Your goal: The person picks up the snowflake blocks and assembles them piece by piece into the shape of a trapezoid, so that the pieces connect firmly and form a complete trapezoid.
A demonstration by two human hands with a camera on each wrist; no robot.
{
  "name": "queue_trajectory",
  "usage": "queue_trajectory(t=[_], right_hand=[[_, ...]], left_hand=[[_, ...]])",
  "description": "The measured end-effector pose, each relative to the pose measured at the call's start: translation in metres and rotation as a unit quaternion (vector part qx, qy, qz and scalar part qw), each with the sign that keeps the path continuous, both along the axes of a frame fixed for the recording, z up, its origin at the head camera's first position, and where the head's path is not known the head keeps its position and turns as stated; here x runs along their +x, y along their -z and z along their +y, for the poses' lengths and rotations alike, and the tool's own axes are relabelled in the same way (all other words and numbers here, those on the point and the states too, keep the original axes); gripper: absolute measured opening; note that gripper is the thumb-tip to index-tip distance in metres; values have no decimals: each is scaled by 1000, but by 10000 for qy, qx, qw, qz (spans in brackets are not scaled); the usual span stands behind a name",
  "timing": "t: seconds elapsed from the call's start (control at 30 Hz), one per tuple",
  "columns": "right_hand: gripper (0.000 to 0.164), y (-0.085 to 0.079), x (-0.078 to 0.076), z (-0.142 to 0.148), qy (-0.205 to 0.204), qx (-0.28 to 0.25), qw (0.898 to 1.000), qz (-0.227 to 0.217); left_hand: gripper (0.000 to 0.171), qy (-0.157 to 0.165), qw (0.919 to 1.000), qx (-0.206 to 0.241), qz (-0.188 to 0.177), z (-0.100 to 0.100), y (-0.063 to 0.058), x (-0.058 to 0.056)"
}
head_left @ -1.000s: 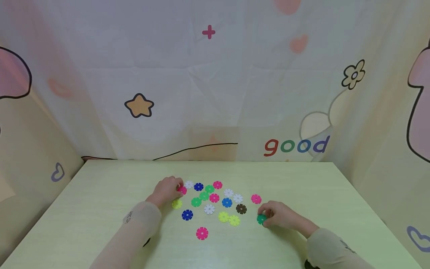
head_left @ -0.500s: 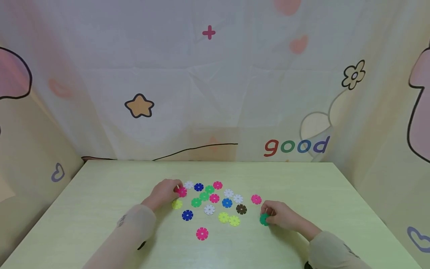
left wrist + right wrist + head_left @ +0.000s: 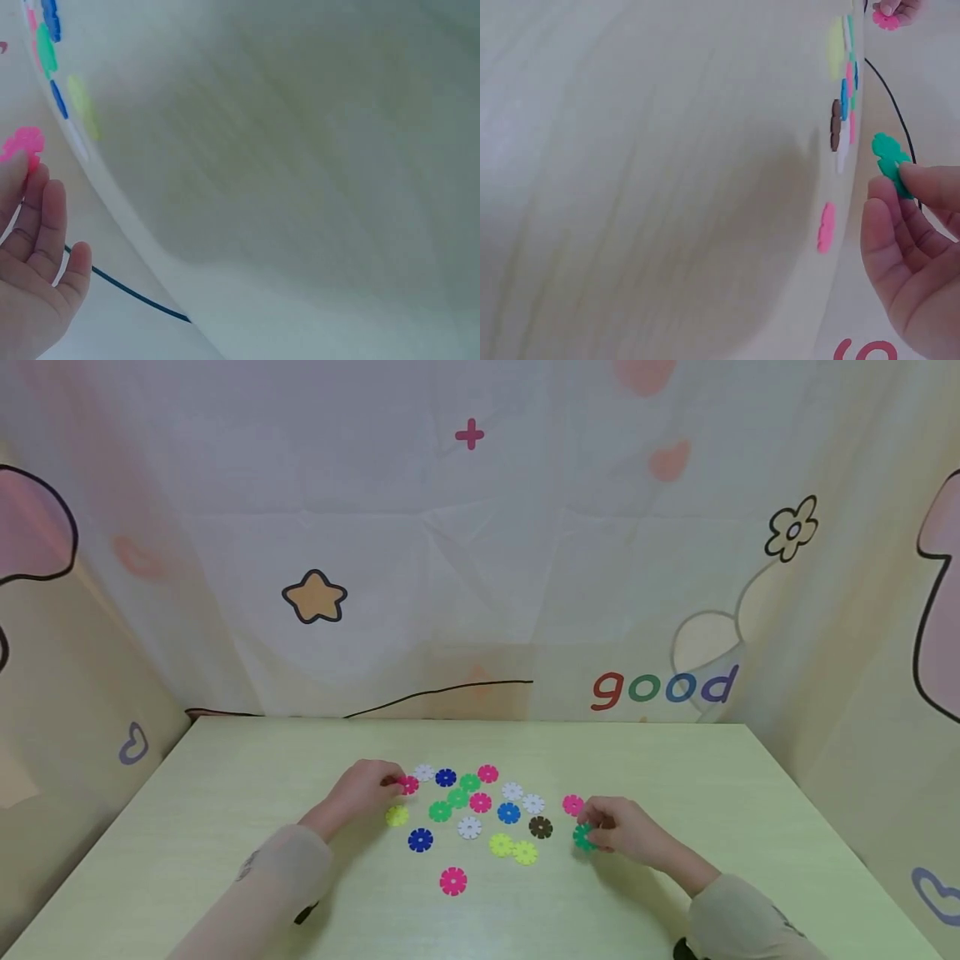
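In the head view my left hand (image 3: pixel 362 795) is at the left end of a spread of flat, notched plastic snowflake discs. It pinches a pink disc (image 3: pixel 27 142) between thumb and fingers, clear of the tabletop in the left wrist view. My right hand (image 3: pixel 628 833), off to the right of the spread, pinches a green disc (image 3: pixel 889 157) by its edge, also raised above the table. Just beyond the right fingertips lies another pink disc (image 3: pixel 573 805). A yellow disc (image 3: pixel 397 815) rests close below the left hand.
Several more discs lie flat between the hands, among them a brown disc (image 3: pixel 540 827), a light blue disc (image 3: pixel 508 812) and a dark blue disc (image 3: pixel 421 840). A lone pink disc (image 3: pixel 453 881) is nearest me. Printed cloth (image 3: pixel 390 527) hangs behind the pale table (image 3: pixel 247 793).
My right hand has risen a little with the green disc, toward the pink disc behind it. My left forearm has shifted left and down, while the left hand keeps its pink disc.
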State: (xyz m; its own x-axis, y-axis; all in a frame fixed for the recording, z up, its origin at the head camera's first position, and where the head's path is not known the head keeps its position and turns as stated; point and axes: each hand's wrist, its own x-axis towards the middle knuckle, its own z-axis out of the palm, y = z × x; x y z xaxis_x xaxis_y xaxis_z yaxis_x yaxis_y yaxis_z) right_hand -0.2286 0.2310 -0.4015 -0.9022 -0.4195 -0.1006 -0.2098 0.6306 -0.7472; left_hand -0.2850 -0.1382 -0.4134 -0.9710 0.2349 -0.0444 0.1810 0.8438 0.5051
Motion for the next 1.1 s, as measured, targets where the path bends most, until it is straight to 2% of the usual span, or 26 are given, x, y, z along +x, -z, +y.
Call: queue_trajectory(t=[0.3, 0.57, 0.8, 1.1], right_hand=[[16, -13, 1, -14, -78, -472, 9988, 51], [21, -16, 4, -32, -50, -952, 9954, -109], [25, -17, 6, -44, -58, -1370, 9902, -275], [25, -20, 11, -60, 50, -1549, 9871, -403]], left_hand=[[10, 24, 9996, 258, 121, 4, -9, 16], [8, 519, 9963, 488, 480, 16, -12, 32], [8, 1111, 9881, 532, 916, 24, -14, 41], [8, 1409, 9813, 527, 1199, 40, -20, 57]])
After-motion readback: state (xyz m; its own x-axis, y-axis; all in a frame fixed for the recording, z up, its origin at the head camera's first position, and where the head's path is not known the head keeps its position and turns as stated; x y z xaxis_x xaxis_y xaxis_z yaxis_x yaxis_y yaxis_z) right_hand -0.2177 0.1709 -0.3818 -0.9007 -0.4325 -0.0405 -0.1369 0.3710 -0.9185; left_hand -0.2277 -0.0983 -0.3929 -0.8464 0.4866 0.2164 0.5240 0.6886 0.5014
